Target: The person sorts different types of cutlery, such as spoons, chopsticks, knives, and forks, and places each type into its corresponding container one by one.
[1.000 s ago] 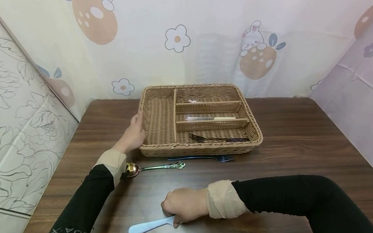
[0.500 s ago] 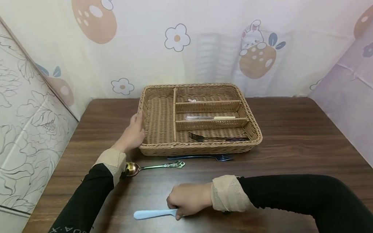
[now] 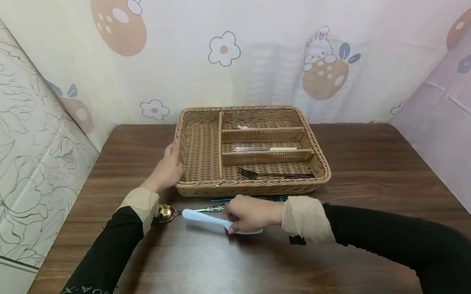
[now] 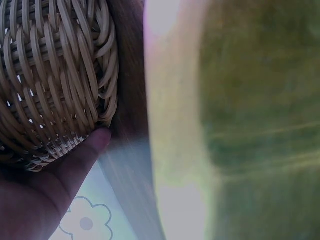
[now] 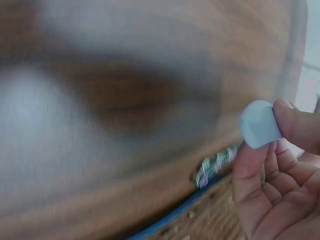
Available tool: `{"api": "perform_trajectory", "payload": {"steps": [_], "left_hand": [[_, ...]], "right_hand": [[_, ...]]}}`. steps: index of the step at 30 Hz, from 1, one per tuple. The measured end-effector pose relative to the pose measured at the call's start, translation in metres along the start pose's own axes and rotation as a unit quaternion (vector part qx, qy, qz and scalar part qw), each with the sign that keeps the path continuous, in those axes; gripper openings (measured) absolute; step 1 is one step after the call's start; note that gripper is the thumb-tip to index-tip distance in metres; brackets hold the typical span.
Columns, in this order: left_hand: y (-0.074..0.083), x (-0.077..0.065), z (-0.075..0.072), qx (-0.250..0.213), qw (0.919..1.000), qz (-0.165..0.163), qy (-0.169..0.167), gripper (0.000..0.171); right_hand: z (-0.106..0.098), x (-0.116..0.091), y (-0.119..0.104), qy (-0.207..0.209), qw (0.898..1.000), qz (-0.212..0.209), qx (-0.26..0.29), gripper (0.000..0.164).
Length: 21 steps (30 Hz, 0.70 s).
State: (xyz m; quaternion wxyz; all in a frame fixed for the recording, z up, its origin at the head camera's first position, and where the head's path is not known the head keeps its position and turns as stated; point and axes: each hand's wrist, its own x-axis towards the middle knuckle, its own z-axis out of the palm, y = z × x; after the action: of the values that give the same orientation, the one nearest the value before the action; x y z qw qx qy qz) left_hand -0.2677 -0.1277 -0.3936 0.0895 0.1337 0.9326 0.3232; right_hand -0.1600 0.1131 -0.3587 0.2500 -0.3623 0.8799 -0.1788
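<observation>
A light blue spoon (image 3: 204, 218) hangs in my right hand (image 3: 252, 214), just in front of the basket. In the right wrist view, its rounded end (image 5: 260, 124) is pinched between thumb and finger; the neck is hidden. My left hand (image 3: 167, 168) holds the left side of the wicker basket (image 3: 253, 189), and a digit against the weave shows in the left wrist view; most of that hand's fingers are hidden. A gold-bowled spoon (image 3: 167, 213) with an ornate green handle (image 5: 215, 165) lies on the table, partly behind the right hand. A blue fork (image 3: 281, 198) lies along the basket's front.
The basket has a long left compartment (image 3: 202, 152) and three stacked right ones. A dark fork (image 3: 249, 174) lies in the front one, a slim silver utensil with a cream handle (image 3: 283, 148) in the middle, and a small white piece (image 3: 242, 127) at the back.
My right hand has moved away from me and to the right, carrying the light blue spoon up toward the basket and over the ornate spoon's handle. The left hand and basket have stayed put.
</observation>
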Motion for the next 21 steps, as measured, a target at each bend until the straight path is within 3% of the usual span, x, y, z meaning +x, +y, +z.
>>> {"api": "perform_trajectory", "payload": {"steps": [13, 21], "left_hand": [[-0.002, -0.001, 0.001, -0.003, 1.0, -0.004, 0.002, 0.069], [-0.001, -0.001, 0.001, -0.003, 1.0, -0.003, 0.002, 0.069]], "right_hand": [[-0.055, 0.003, 0.014, 0.041, 0.997, 0.048, 0.04, 0.01], [-0.079, 0.013, 0.028, 0.068, 0.988, 0.102, 0.096, 0.01]]}}
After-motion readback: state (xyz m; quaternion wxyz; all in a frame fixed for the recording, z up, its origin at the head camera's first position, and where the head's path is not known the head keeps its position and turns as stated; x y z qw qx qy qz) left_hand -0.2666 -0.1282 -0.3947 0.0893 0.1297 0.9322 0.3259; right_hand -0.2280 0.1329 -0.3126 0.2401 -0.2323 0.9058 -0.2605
